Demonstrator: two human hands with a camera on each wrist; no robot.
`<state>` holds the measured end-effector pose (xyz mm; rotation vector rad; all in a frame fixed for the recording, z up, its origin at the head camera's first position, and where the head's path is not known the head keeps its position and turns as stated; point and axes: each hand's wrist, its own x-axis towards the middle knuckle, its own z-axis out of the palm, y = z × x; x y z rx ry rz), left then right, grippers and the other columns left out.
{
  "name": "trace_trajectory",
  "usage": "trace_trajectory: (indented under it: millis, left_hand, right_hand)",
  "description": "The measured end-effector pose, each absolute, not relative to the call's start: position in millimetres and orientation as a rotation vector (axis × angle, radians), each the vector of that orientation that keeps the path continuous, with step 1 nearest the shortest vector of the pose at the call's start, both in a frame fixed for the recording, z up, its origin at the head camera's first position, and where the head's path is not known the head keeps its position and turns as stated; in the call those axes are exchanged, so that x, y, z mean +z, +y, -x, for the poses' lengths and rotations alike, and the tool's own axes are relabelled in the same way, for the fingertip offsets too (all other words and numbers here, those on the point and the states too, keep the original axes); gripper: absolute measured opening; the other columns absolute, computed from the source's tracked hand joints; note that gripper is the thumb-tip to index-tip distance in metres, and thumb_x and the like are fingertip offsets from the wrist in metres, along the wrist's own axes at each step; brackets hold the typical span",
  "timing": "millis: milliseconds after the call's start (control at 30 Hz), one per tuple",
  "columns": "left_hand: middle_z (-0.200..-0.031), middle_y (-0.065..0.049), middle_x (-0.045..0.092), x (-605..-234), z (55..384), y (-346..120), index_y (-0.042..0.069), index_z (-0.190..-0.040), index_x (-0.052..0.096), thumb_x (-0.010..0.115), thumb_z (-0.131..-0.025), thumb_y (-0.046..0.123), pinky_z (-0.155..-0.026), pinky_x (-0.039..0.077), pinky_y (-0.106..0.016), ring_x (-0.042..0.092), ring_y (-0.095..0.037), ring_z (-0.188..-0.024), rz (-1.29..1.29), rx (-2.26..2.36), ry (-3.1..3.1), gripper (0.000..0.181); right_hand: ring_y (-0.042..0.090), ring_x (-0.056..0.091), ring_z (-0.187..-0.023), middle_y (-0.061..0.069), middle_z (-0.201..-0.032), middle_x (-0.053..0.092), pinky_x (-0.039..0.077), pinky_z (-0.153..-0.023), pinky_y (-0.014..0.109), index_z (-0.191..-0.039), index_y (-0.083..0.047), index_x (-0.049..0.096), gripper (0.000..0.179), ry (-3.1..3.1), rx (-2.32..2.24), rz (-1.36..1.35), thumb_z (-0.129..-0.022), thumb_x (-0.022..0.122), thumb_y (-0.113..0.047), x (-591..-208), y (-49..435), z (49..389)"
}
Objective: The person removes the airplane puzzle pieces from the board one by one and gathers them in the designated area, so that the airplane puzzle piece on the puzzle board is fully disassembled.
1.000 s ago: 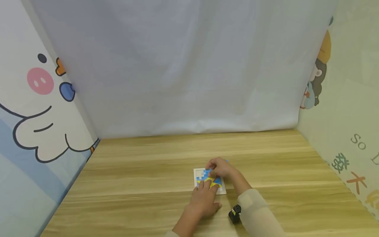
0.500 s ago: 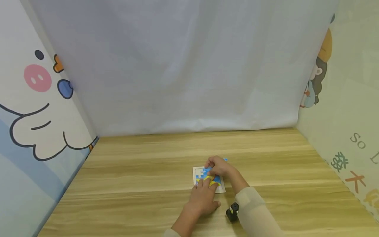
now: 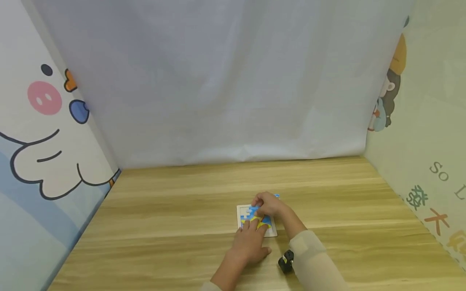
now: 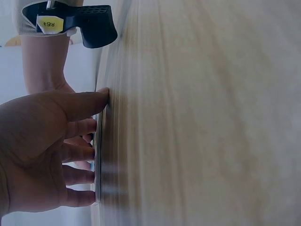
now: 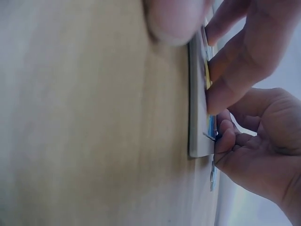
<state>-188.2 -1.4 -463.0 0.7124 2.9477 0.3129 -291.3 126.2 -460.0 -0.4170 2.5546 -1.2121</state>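
A small jigsaw puzzle in a pale square frame (image 3: 238, 218) lies on the table, showing blue pieces and a yellow shape. At its upper left, a pale patch of bare backing shows. My left hand (image 3: 249, 244) rests its nearly straight fingers on the lower part of the puzzle, thumb on the table. In the left wrist view the left hand (image 4: 44, 153) has its fingertips along the frame's edge. My right hand (image 3: 268, 204) is curled over the upper right, its fingertips pinching a puzzle piece (image 5: 209, 136) at the surface; the fingers largely hide that piece.
A loose blue piece (image 3: 277, 195) lies just beyond the right hand, also visible past the frame as a small piece (image 5: 213, 176). A black camera (image 3: 286, 261) is strapped at the right sleeve. The wooden table (image 3: 164, 202) ends at a white curtain (image 3: 225, 101).
Both hands stay nearly in place on the puzzle. The head view has shifted slightly, so everything sits a little higher and further left than a second ago.
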Motion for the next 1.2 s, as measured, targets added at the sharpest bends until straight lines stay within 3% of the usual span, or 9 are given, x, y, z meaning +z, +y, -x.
trace_trajectory:
  millis: [533,967,1100,1200]
  left_hand:
    - [-0.13,-0.01,0.044,-464.6,187.5,-2.1,0.014,-0.129,0.053,0.069,-0.08,0.043,-0.091,0.04,-0.051,0.037,-0.034,-0.123,-0.737,0.301,2.966,0.059]
    - [-0.129,-0.01,0.044,-463.9,188.2,-2.0,0.015,-0.129,0.053,0.069,-0.08,0.043,-0.092,0.04,-0.05,0.037,-0.034,-0.123,-0.739,0.306,2.963,0.059]
    - [-0.129,-0.009,0.045,-461.8,187.0,-2.2,0.015,-0.129,0.053,0.069,-0.081,0.043,-0.092,0.04,-0.05,0.037,-0.033,-0.123,-0.731,0.314,2.953,0.058]
    - [-0.128,-0.009,0.045,-460.9,186.8,-2.5,0.015,-0.129,0.053,0.069,-0.08,0.043,-0.092,0.04,-0.05,0.037,-0.032,-0.122,-0.726,0.315,2.955,0.058]
  right_hand:
    - [0.023,0.051,-0.081,0.007,-0.085,0.054,0.046,-0.073,0.037,-0.09,-0.006,0.059,0.023,2.574,-1.21,0.528,-0.074,0.07,0.006,-474.9,129.9,297.9]
    - [0.027,0.055,-0.091,0.008,-0.092,0.059,0.048,-0.079,0.043,-0.089,-0.008,0.06,0.018,2.628,-1.14,0.459,-0.077,0.07,0.001,-458.3,123.8,288.2]
    - [0.026,0.055,-0.087,0.008,-0.091,0.059,0.048,-0.071,0.039,-0.086,-0.011,0.057,0.019,2.641,-1.146,0.532,-0.077,0.071,-0.001,-459.5,125.8,288.6]
    - [0.02,0.053,-0.071,0.005,-0.077,0.056,0.044,-0.06,0.03,-0.087,-0.01,0.056,0.017,2.642,-1.123,0.516,-0.079,0.069,-0.001,-458.4,122.6,287.6]
